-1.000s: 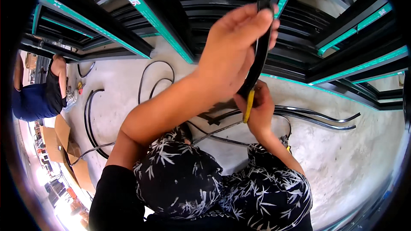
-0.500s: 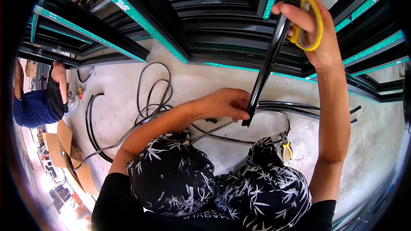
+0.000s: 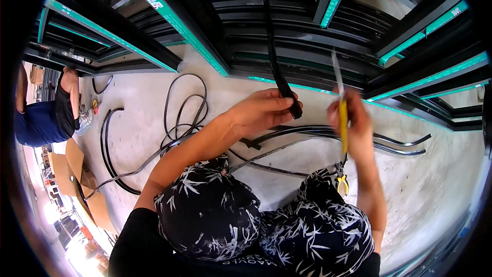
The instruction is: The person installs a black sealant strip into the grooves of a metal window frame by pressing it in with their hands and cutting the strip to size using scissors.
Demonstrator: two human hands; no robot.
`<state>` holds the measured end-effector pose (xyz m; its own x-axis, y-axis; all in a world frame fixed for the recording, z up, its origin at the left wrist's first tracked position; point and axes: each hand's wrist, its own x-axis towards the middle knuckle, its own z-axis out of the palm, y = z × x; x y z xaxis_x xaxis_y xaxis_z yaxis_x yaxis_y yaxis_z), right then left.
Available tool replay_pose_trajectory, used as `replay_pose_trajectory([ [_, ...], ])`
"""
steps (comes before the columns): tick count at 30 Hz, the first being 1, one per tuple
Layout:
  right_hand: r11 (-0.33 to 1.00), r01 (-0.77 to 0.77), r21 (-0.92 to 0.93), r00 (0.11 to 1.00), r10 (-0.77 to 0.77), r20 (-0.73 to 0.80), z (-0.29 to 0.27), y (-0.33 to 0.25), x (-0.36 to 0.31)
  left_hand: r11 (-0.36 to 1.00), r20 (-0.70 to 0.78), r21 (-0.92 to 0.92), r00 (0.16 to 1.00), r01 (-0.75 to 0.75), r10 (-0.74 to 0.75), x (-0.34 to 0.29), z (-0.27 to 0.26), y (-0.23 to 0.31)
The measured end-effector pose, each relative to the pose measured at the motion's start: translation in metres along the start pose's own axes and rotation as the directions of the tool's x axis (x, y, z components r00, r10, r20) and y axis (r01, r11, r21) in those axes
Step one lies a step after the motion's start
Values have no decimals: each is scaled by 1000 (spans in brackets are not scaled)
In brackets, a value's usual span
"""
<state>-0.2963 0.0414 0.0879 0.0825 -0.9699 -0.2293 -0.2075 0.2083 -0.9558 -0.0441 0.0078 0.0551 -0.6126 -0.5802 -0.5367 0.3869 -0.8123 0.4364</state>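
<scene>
Left hand (image 3: 267,110) pinching strip (image 3: 275,69) by its near end; rest runs out beyond that grip. Right hand (image 3: 360,125), blurred, wrapped around scissors (image 3: 344,123), right of strip, apart.

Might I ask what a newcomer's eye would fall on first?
Probably the yellow-handled scissors in the right hand, right of centre, and the black strip pinched in the left hand at centre. Next come the green-striped black frames across the top and the looped cord on the floor, left of centre.
</scene>
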Motion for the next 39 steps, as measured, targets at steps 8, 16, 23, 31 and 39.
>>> replay_pose_trajectory([
  [8, 866, 186, -464, 943, -289, -163, 29, 26, -56, 996, -157, -47, 985, -74, 66, 23, 18, -9],
  [16, 853, 183, -488, 950, -282, -137, 28, 34, -49, 993, -112, -54, 989, -106, 99, 24, 23, -11],
  [23, 768, 247, -592, 907, -398, -138, 26, 38, -42, 991, -128, -49, 985, -125, 118, 27, 28, -13],
  [31, 778, 267, -569, 887, -430, -171, 33, 57, -42, 992, -122, -75, 989, -97, 88, 30, 24, -15],
  [39, 778, 7, -628, 936, -226, -269, 28, 121, -40, 987, -140, 123, 983, -105, 122, 27, 25, -16],
])
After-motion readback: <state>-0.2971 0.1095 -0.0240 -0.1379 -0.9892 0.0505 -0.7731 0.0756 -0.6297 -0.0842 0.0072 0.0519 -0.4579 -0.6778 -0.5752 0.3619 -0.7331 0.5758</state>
